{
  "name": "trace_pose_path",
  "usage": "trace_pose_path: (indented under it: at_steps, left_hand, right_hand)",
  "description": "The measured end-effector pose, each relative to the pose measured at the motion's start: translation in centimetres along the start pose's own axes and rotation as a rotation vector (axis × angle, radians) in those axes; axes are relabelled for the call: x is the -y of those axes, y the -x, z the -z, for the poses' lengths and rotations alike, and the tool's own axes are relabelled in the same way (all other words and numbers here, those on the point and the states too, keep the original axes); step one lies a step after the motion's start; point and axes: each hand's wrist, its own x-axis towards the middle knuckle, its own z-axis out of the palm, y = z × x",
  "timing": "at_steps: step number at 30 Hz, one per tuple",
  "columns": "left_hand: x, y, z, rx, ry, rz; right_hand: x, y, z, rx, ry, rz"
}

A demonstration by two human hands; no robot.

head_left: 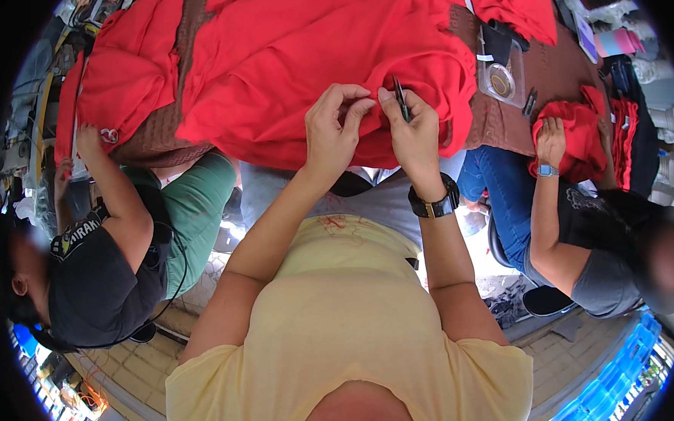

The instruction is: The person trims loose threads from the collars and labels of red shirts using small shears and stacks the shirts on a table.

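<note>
A large red cloth (284, 63) lies bunched and folded across the table in front of me. My left hand (335, 126) is closed, thumb and forefinger pinching a bit of this cloth near its right part. Close beside it, my right hand (416, 134) is closed around slim, black, pointed thread snips (401, 99), whose tips point away from me. The right thumb and forefinger also meet the cloth, only a short gap from the left fingertips. The exact spot between the fingers is too small to make out.
The table has a brown knitted cover (494, 127). A clear plastic box (504, 71) and another small black tool (530, 102) lie to the right. People sit on both sides, handling red cloth (127, 70) at left and a red garment (577, 139) at right.
</note>
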Motion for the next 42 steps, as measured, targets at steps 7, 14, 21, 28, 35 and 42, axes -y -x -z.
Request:
trace_pose_path:
  at_steps: [7,14,21,28,35,42]
  left_hand:
    - [0.9,-0.3,-0.1,-0.024,0.173,0.098]
    - [0.8,-0.3,0.5,0.02,0.044,0.045]
    - [1.3,-0.4,0.3,0.057,0.284,0.16]
    - [1.0,-0.6,0.8,0.081,0.347,0.176]
    - [0.8,-0.3,1.0,0.087,0.333,0.154]
    - [0.6,-0.2,0.9,0.104,0.343,0.135]
  right_hand:
    - [-0.3,0.2,-0.3,0.0,-0.042,0.066]
    - [0.5,0.8,-0.4,0.007,0.027,0.124]
    - [1.3,1.0,-0.8,-0.228,0.271,0.407]
    - [2.6,3.9,-0.2,0.171,0.053,-0.15]
    - [2.3,2.8,0.1,0.235,-0.198,-0.374]
    - [2.2,2.3,0.1,0.246,-0.349,-0.439]
